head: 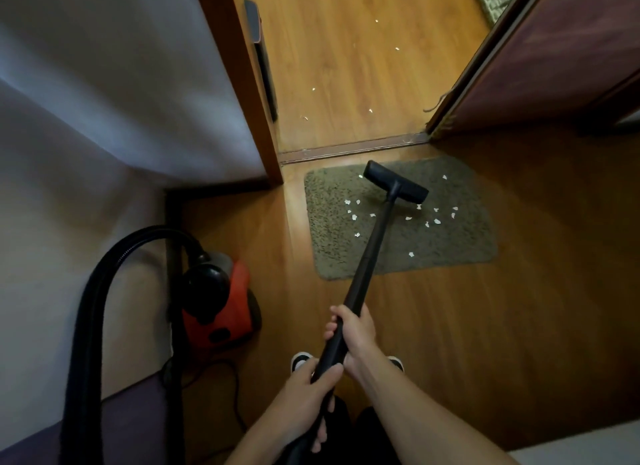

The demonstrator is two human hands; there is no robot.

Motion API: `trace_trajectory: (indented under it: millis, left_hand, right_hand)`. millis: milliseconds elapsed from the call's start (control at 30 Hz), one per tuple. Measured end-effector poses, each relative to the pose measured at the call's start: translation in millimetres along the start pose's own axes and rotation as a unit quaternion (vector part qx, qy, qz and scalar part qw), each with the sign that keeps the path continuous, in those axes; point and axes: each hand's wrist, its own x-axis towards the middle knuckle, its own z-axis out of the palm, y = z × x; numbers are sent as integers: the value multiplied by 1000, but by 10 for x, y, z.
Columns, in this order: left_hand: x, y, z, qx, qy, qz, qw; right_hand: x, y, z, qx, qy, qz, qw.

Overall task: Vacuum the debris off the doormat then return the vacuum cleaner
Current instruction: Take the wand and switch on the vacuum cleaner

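Observation:
A grey-green doormat (446, 242) lies on the wooden floor in front of the doorway. Several small white paper scraps (434, 222) are scattered across its middle. The black vacuum wand (372, 246) slants from my hands up to the flat black floor nozzle (394, 182), which rests on the mat's far part. My right hand (356, 329) grips the wand higher up, and my left hand (311, 392) grips it lower, near the hose end. The red and black vacuum cleaner body (221, 305) stands by the wall at the left.
A thick black hose (93, 312) arcs from the cleaner along the left wall, with a cord (235, 392) on the floor. A brown door frame (242, 83) and an open door (540, 59) flank the threshold. More white scraps (370, 111) lie beyond it.

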Motion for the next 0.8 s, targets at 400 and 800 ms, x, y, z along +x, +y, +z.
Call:
trace_trajectory:
  millis: [400,800]
  left_hand:
    - [603,-866,-34,-15,42,36,998]
    - [1138,-1665,-365,31,59,52,996]
  right_hand:
    - [636,734,-210,3,-85,6,996]
    - [1196,1512,-307,-14,-145,-46,988]
